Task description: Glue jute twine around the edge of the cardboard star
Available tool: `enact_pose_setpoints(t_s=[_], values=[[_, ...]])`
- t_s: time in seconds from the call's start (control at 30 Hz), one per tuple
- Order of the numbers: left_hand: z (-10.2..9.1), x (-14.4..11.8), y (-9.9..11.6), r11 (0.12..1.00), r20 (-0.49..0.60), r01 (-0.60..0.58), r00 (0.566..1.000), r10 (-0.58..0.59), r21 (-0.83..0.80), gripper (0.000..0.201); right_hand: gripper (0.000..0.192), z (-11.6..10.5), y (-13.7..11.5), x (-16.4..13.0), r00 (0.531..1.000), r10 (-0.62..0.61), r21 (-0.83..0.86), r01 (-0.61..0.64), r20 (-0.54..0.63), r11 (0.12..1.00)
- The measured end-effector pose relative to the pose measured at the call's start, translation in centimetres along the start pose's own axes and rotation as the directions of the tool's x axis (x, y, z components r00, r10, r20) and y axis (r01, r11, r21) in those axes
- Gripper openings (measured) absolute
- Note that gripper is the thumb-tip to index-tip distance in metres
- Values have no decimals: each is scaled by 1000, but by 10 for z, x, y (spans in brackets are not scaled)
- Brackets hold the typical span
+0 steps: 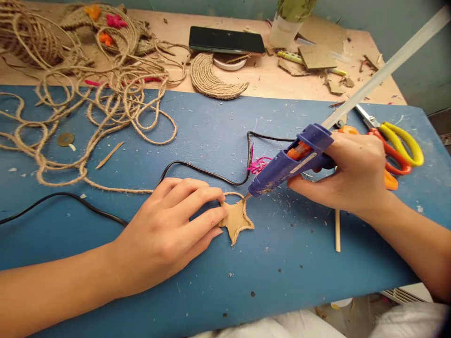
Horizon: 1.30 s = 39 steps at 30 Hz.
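Note:
A small cardboard star (237, 219) lies on the blue mat (218, 286), with jute twine running along its upper edge. My left hand (169, 230) rests flat on the mat, its fingertips pressing the star's left side. My right hand (347, 173) grips a blue hot glue gun (289, 162) with a long clear glue stick (387, 65) out the back. The gun's nozzle touches the star's upper right point. The gun's black cord (197, 171) loops across the mat behind my left hand.
A tangle of jute twine (98, 94) covers the left of the table. A twine-covered crescent (214, 80), a black phone (226, 40), cardboard scraps (317, 58) and a bottle (287, 21) sit at the back. Orange-and-yellow scissors (398, 143) lie behind my right hand. A thin wooden stick (337, 230) lies beside my right wrist.

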<state>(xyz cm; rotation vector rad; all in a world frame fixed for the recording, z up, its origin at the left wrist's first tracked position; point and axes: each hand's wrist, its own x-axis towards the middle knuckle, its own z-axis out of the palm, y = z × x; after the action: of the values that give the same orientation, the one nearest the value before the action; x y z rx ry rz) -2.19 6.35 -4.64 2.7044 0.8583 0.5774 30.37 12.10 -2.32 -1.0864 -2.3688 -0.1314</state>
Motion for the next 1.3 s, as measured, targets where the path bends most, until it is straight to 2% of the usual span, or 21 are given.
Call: enact_pose_setpoints(t_s=[0.47, 0.7, 0.93, 1.13, 1.3], values=[[-1, 2, 0, 1000, 0, 18, 1000, -18, 22, 18, 24, 0, -2, 0, 1000, -28, 51, 28, 10, 998], [-1, 1, 0, 1000, -21, 11, 1000, -10, 14, 18, 19, 8, 5, -3, 995, -69, 124, 77, -65, 989], [-1, 2, 0, 1000, -29, 0, 1000, 0, 2, 18, 22, 9, 7, -3, 995, -80, 127, 88, -65, 988], [-2, 3, 0, 1000, -35, -3, 999, 3, 1, 18, 13, 10, 7, -4, 994, -93, 109, 100, -64, 989], [-1, 3, 0, 1000, -34, -10, 999, 10, 4, 18, 18, 11, 6, -4, 994, -91, 129, 99, -65, 987]])
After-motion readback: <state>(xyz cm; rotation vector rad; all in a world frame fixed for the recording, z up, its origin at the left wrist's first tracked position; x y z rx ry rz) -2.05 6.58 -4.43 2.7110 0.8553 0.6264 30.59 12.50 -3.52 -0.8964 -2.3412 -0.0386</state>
